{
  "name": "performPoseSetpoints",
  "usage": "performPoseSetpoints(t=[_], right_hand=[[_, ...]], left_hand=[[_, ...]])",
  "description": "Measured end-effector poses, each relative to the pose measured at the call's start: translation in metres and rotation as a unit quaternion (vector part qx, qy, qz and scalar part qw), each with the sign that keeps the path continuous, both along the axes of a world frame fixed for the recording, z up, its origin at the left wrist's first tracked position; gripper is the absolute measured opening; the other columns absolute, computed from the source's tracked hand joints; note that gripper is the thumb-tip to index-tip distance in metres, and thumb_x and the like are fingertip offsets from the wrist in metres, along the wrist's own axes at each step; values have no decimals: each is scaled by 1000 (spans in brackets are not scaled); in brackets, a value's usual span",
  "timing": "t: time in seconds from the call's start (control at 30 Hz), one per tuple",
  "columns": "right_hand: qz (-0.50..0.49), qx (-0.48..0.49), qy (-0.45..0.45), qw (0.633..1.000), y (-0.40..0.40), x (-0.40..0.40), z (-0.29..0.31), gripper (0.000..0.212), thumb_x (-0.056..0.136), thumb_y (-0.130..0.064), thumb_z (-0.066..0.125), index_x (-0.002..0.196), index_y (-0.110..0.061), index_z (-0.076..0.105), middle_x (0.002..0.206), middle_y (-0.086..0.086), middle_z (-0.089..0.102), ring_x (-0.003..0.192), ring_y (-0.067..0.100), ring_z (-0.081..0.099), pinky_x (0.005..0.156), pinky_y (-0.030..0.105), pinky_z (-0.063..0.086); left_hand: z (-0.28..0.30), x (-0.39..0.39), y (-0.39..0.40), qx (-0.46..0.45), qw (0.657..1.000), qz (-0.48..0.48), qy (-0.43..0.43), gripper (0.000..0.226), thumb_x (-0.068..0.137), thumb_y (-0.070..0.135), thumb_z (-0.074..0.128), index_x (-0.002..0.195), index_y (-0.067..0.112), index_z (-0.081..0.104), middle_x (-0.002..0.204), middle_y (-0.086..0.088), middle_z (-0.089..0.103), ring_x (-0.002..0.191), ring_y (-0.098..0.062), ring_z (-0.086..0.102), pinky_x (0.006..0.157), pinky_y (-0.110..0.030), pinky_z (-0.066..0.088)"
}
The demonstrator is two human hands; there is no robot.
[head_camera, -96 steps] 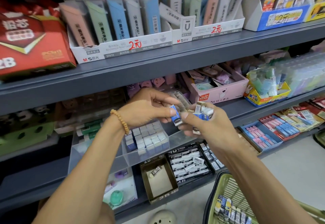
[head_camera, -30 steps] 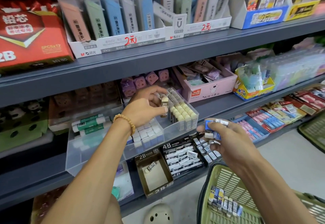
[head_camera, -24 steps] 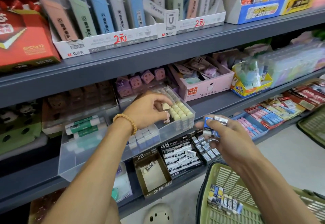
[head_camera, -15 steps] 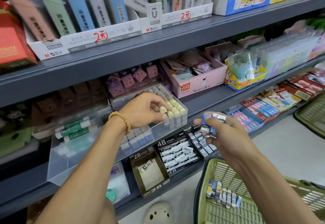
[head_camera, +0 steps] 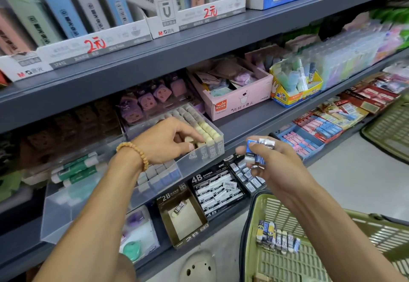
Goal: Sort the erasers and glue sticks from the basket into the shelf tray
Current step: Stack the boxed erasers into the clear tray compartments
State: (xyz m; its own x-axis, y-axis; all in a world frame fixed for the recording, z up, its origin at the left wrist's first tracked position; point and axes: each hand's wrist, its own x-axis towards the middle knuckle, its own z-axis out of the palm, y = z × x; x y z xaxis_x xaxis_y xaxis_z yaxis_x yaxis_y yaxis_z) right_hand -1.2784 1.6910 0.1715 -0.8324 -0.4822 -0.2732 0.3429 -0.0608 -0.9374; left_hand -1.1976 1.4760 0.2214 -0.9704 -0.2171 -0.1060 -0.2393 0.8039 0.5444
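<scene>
Left grip (head_camera: 168,140) pinches cream eraser (head_camera: 190,139) in tray (head_camera: 194,166); right grip (head_camera: 269,166) clutches erasers (head_camera: 257,151).

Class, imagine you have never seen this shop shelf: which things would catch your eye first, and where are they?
The left hand, wearing a bead bracelet, pushes a cream eraser into the right compartment of the clear shelf tray at centre. Right of it, the right hand holds a bunch of blue-sleeved erasers above the green basket.
</scene>
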Motion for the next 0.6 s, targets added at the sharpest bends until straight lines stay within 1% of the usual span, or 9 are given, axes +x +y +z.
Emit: performPoseSetpoints(t=[0.03, 0.13, 0.2, 0.3, 0.43, 0.53, 0.57, 0.6], right_hand=[[-2, 1, 0, 1000, 1, -1, -1, 8, 100, -9, 54, 100, -9, 62, 86, 9, 77, 56, 12, 54, 49, 24, 41], [-6, 2, -1, 1000, 1, -1, -3, 9, 100, -8, 54, 102, -8, 63, 87, 10, 77, 57, 10, 56, 50, 25, 42], [-5, 0, -4, 1000, 1, -1, -3, 9, 100, -8, 54, 101, -8, 63, 88, 11, 76, 56, 10, 56, 49, 24, 42], [-3, -6, -7, 1000, 1, -2, -3, 9, 100, -8, 54, 98, -10, 62, 86, 10, 76, 57, 13, 53, 49, 24, 42], [0, -1, -4, 1000, 2, -3, -2, 9, 101, -9, 53, 99, -11, 61, 89, 11, 76, 59, 13, 54, 52, 26, 41], [0, 4, -1, 1000, 4, -3, -3, 9, 101, -9, 53, 100, -11, 61, 90, 11, 76, 60, 13, 54, 54, 27, 40], [-1, 5, 0, 1000, 5, -2, -3, 9, 101, -9, 53, 100, -11, 61, 89, 10, 77, 60, 14, 54, 54, 27, 40], [-2, 5, 0, 1000, 5, -2, -2, 9, 101, -8, 53, 99, -11, 61, 89, 10, 76, 60, 15, 54, 54, 27, 40]], left_hand=[[0, -1, 1, -10, 1000, 2, -5, 26, 90, 18, 66, 93, 42, 73, 50, 13, 49, 44, -3, 36, 47, -16, 30], [0, -4, 6, -30, 1000, 10, 2, 21, 91, 19, 65, 98, 38, 74, 55, 15, 53, 44, 4, 44, 45, -9, 31], [0, -5, 7, -29, 999, 17, 6, 18, 91, 19, 66, 99, 33, 74, 50, 18, 54, 43, 7, 45, 43, -7, 31], [2, -4, 8, -32, 999, 14, 5, 17, 91, 19, 65, 99, 32, 74, 45, 30, 51, 43, 6, 44, 43, -7, 31], [2, -3, 8, -31, 999, 15, 3, 15, 92, 21, 64, 97, 33, 73, 43, 24, 48, 41, -1, 39, 43, -11, 31], [2, -2, 7, -38, 999, 13, 0, 16, 91, 22, 64, 97, 34, 73, 48, 16, 52, 42, -4, 37, 43, -12, 31], [3, -1, 7, -42, 999, 13, -3, 17, 91, 22, 64, 98, 35, 73, 49, 14, 52, 43, -4, 38, 45, -13, 32], [3, -1, 7, -42, 999, 14, -7, 18, 92, 21, 63, 99, 34, 73, 50, 15, 54, 46, -5, 43, 48, -15, 38]])
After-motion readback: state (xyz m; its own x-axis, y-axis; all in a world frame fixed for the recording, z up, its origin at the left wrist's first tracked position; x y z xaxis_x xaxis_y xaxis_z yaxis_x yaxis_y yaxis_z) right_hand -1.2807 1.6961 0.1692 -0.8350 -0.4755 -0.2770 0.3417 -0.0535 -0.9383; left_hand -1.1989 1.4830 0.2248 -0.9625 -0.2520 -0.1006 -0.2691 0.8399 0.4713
